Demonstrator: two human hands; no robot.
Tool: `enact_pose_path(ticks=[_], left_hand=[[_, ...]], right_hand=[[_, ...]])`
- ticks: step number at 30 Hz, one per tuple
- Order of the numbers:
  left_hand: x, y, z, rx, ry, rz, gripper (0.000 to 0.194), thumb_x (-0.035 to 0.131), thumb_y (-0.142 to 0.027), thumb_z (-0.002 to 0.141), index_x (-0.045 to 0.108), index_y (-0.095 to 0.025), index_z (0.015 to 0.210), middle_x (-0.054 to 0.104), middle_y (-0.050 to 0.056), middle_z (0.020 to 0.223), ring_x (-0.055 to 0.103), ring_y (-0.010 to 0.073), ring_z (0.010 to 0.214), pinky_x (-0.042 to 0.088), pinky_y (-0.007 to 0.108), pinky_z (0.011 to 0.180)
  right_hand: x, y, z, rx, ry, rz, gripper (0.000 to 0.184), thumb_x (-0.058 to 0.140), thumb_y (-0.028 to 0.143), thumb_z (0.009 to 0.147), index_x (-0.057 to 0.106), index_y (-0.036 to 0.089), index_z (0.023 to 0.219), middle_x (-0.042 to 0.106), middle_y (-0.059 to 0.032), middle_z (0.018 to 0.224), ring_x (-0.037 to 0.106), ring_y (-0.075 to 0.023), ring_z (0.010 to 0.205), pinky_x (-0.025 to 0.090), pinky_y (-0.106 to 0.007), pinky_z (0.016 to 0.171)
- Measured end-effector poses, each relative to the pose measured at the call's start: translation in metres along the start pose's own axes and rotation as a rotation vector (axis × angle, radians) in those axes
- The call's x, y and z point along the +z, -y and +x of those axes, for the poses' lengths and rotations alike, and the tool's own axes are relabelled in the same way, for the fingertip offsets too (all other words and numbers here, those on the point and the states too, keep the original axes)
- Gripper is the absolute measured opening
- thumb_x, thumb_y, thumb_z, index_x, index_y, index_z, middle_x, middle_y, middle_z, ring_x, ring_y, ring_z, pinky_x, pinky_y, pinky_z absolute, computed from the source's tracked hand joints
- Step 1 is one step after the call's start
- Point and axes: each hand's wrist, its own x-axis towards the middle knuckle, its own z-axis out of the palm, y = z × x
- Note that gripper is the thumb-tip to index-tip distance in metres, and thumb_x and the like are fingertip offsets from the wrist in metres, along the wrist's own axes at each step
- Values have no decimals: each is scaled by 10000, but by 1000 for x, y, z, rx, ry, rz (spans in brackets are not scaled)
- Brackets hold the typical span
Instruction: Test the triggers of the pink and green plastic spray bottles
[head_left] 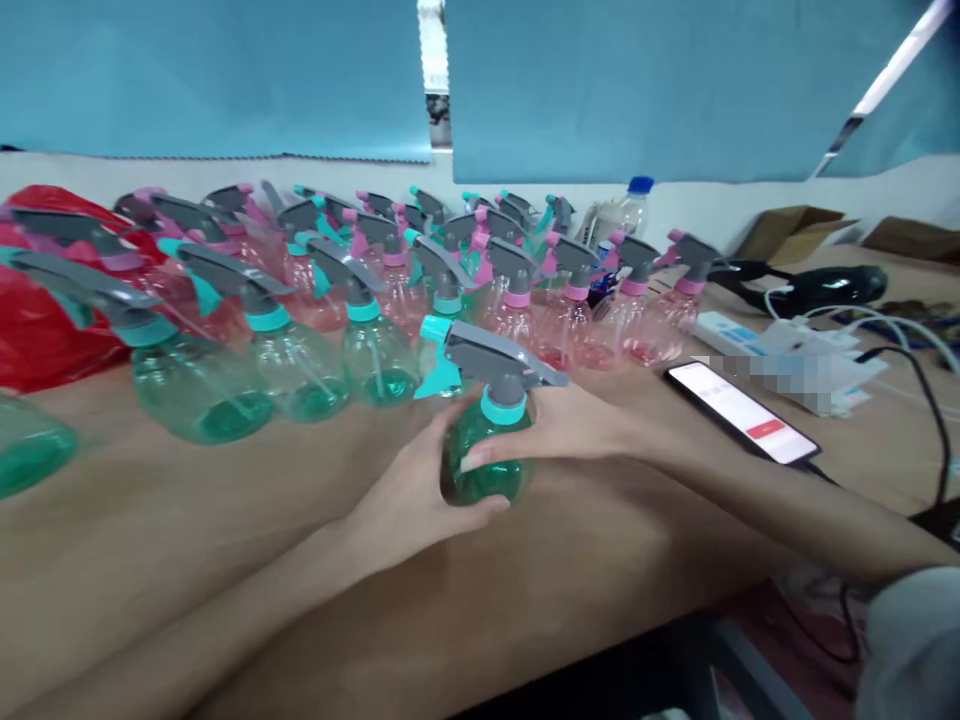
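A green spray bottle (486,470) with a grey trigger head and teal collar stands on the wooden table (225,540) in front of me. My left hand (409,500) wraps round its lower left side. My right hand (559,425) grips it from the right, fingers curled across the front of the body. Both hands hold this one bottle upright.
Several green spray bottles (300,370) and pink spray bottles (570,320) stand in rows behind. A red plastic bag (37,330) lies at far left. A lit phone (739,410), a power strip (787,350), cables, a black scanner (832,288) and a water bottle (634,205) sit to the right.
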Motion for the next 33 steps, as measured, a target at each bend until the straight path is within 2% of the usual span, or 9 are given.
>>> enact_pose_path(ticks=[3,6,9,12,15,19,24,29,33], left_hand=[[6,1,9,45,1,19,739,734,-391,713,370,-320,1351,469,51,1384,472,336,1249,420,502,1010],[14,1,17,72,11,26,683,723,-405,718,414,-298,1318,560,52,1268,485,331,1234,413,508,1013],[20,2,24,76,22,45,713,713,-443,713,401,-283,1334,595,69,1212,530,354,1173,399,551,1008],[23,4,28,72,41,55,834,718,-470,706,304,-288,1407,561,93,1269,536,370,1160,407,569,993],[20,5,27,100,48,52,952,737,-431,702,172,-340,1464,473,71,1383,465,367,1244,396,554,1012],[11,8,20,108,78,96,928,728,-419,718,172,-370,1459,441,42,1417,433,344,1278,389,514,1029],[1,21,2,36,100,288,809,658,-404,792,196,-302,1450,409,76,1437,411,320,1290,351,500,1050],[-3,31,-3,36,103,405,743,612,-415,822,249,-220,1440,372,111,1462,378,318,1311,325,487,1067],[-1,30,-1,66,123,434,708,600,-419,832,286,-189,1423,364,127,1467,360,314,1324,330,483,1064]], right_hand=[[-3,-11,0,-54,9,104,565,727,389,708,498,294,1215,646,8,1102,622,-202,1022,532,-379,872],[-6,-16,0,-87,-15,116,525,699,389,739,480,279,1203,641,7,1079,635,-187,941,543,-364,838],[-8,-17,1,-71,3,153,500,637,381,791,445,259,1236,651,-7,1066,649,-188,896,548,-372,817],[-8,-20,1,-79,14,158,472,593,366,818,423,244,1241,659,-13,1012,645,-199,938,528,-392,876],[-8,-24,2,-138,24,155,457,581,275,812,409,241,1234,637,-21,1057,635,-183,932,515,-380,910],[-8,-24,5,-161,35,115,510,539,129,760,429,282,1233,645,7,1006,641,-166,857,533,-360,866],[-8,-24,8,-199,22,72,389,522,108,756,596,275,1100,641,4,1089,647,-160,876,555,-301,784],[-9,-25,11,-215,10,179,535,500,30,746,508,279,1219,610,11,1213,646,-142,920,558,-262,780],[-13,-21,11,-186,39,185,493,516,16,724,505,280,1140,626,17,1145,640,-134,830,562,-258,717]])
